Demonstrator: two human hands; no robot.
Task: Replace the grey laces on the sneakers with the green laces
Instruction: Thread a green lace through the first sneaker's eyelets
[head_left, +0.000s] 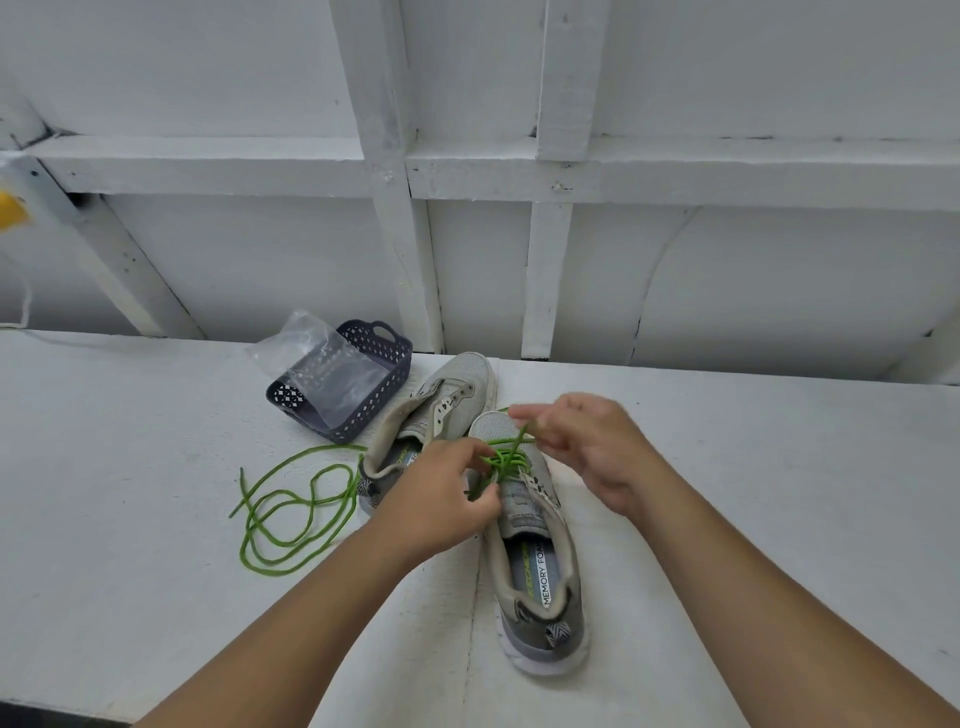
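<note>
Step in hand: a bright green round cord lace (506, 457) was being threaded through the lower eyelets of the nearer grey mesh slip-on style sneaker (535, 551), which lay on the white painted table (156, 441) with its toe pointing away from the person.
Left hand (441, 499): fingers were curled and pinched on the green lace at the eyelet row on the shoe's left side.
Right hand (587, 447): fingertips were pinched on the lace's other run, just above the toe end of the lacing.
Recommended technique: both runs should be drawn to equal length before the next crossing was made; the lace should be kept flat and untwisted, and tension applied evenly so that the tongue was not pulled off centre.
Lace condition: several crossings were seen over the lower eyelets; the upper eyelets were not yet filled.
Second green lace (291, 514): it was lying loose in loops on the table, left of the shoes.
Farther grey sneaker (441, 400): it was unlaced, touching the nearer one.
Grey laces: none could be made out.
Other items: a dark perforated plastic basket (384, 364) with a clear plastic bag (322, 358) draped over it.
</note>
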